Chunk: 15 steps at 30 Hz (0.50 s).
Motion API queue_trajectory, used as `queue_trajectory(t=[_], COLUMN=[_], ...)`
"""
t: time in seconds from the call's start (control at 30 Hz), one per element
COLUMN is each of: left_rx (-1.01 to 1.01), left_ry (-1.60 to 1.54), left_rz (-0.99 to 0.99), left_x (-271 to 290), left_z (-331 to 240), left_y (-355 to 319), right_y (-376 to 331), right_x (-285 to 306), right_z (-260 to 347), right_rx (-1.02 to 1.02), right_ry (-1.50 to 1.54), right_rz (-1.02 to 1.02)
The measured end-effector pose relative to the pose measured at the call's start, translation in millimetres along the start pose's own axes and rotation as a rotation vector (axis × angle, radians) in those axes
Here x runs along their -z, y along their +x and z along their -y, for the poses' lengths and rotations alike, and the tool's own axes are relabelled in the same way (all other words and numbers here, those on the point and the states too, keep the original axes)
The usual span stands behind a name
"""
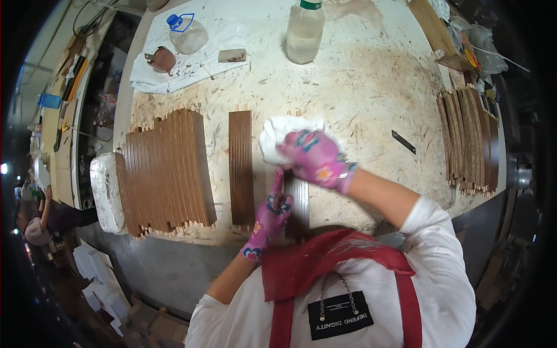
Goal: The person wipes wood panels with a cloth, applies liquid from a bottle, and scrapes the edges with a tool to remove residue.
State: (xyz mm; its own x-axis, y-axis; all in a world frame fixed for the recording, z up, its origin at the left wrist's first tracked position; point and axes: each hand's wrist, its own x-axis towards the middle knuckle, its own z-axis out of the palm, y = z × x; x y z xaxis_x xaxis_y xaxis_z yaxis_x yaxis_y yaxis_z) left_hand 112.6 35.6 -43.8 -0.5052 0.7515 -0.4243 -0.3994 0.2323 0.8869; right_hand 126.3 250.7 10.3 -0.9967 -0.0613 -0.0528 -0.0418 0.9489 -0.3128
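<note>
A dark brown wooden slat [297, 206] with light pegs at its far end lies on the table in front of me. My left hand [274, 213], in a pink flowered glove, grips its left edge, index finger stretched along it. Over the slat's far part, my right hand [318, 159], gloved alike and slightly blurred, is closed on a crumpled white cloth [275, 138]. The cloth and this hand cover that part of the slat. Just left lies a separate brown slat [240, 168], apart from both hands.
A row of brown slats [168, 171] stands at the left beside a plastic-wrapped bundle [106, 191]. More slats [469, 139] stand at the right, near a dark flat strip [403, 141]. Farther back are a clear bottle [305, 36], a blue-capped jug [189, 39] and a small block [232, 55].
</note>
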Motion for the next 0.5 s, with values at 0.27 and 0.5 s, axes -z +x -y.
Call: queue_trajectory(t=[0.27,0.5], left_rx=[-0.035,-0.011], left_ry=[0.237,0.284], left_rz=[-0.029,-0.027], left_x=[-3.5,-5.3], left_z=[-8.9,-10.1], left_y=[-2.1,-1.4], right_y=[60.2,25.2], right_x=[15.2,3.3], right_z=[-98.5,-76.9], right_rx=[-0.405,-0.288], right_ry=[0.062,0.062], right_rz=[-0.205,-0.301])
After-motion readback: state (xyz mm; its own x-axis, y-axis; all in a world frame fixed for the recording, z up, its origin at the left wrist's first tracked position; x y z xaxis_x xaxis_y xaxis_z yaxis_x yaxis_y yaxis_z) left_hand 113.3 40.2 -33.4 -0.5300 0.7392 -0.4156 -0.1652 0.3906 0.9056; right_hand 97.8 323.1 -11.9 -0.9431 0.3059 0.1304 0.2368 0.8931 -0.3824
